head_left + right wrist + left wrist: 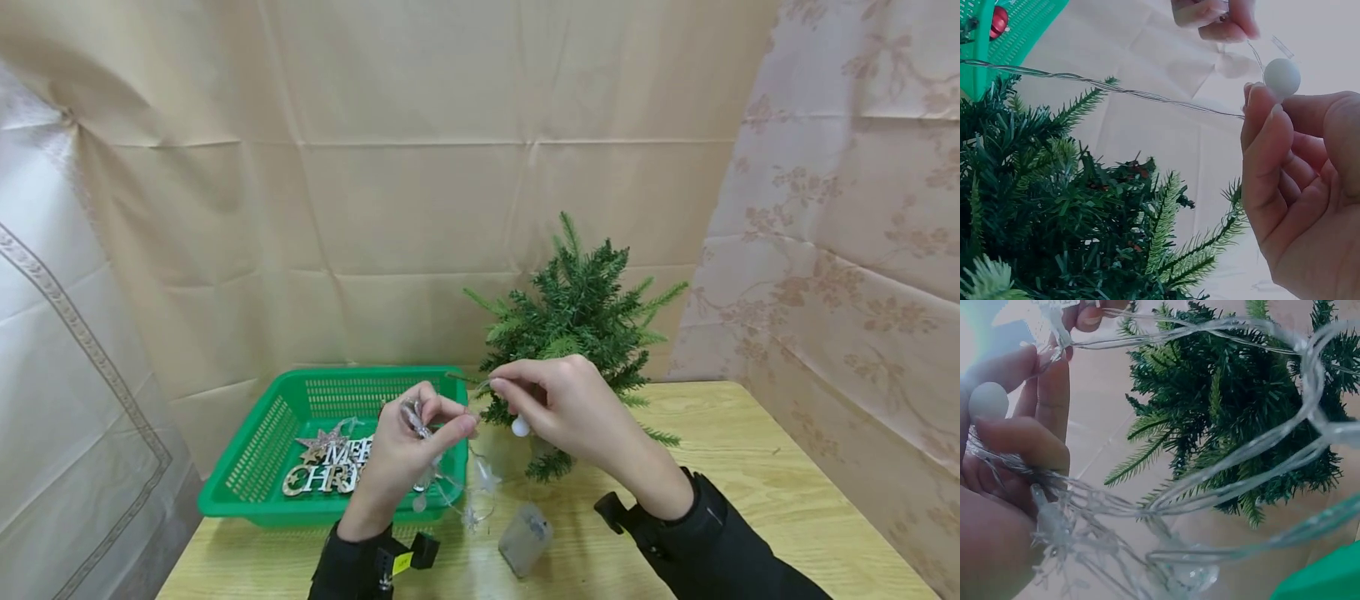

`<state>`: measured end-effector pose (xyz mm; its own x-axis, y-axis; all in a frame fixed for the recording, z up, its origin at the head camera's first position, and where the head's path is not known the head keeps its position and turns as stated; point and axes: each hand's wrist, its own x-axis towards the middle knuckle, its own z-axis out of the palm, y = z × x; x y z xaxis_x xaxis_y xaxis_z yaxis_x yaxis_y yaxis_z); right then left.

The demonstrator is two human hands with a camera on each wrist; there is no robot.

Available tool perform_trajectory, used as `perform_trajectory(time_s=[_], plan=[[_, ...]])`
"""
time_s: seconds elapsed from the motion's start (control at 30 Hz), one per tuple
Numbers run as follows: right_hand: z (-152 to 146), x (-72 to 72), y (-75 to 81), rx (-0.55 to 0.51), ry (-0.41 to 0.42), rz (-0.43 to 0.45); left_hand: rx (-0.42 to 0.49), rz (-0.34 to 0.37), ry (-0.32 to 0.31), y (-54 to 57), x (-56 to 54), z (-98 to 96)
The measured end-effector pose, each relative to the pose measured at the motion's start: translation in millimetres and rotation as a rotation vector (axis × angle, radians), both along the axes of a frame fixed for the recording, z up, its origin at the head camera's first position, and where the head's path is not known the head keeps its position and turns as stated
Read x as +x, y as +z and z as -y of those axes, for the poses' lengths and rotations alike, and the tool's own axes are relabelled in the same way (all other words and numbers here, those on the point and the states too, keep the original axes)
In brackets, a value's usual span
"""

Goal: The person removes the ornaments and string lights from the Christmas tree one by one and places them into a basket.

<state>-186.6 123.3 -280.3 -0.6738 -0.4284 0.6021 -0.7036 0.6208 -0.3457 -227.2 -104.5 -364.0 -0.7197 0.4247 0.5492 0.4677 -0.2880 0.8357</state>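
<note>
In the head view, my left hand (pixel 405 450) holds a bunched loop of string lights, its fingers curled around the clear wires. A snowflake-shaped light (pixel 1054 532) hangs from the bundle in the left wrist view. My right hand (pixel 558 404) pinches the wire between thumb and fingertips, close by a round white ball light (pixel 1282 77). Both hands are raised in front of a small artificial Christmas tree (pixel 577 312), a short way apart. Below them, loose star and snowflake lights dangle near a pale box (pixel 525 537), its kind unclear.
A green plastic basket (pixel 247 454) stands left on the wooden table (pixel 720 467). Inside it lie a wooden lettered sign (pixel 322 477) and a glittery star (pixel 324 442); a red bauble (pixel 999 22) shows there too. Beige cloth (pixel 405 208) hangs behind.
</note>
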Motion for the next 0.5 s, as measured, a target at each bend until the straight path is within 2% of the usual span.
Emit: perform_trajectory(time_s=[0.23, 0.33, 0.5], plan=[[-1.5, -3.6, -6.7, 0.025, 0.024, 0.032, 0.034, -0.034, 0.067, 1.7, -4.4, 3.9], [-2.1, -4.5, -10.2, 0.030, 0.040, 0.050, 0.021, -0.065, 0.124, 1.6, -6.7, 3.2], [-3.1, -4.4, -14.0, 0.054, 0.044, 0.090, -0.105, -0.146, 0.313, -0.1, -7.9, 2.5]])
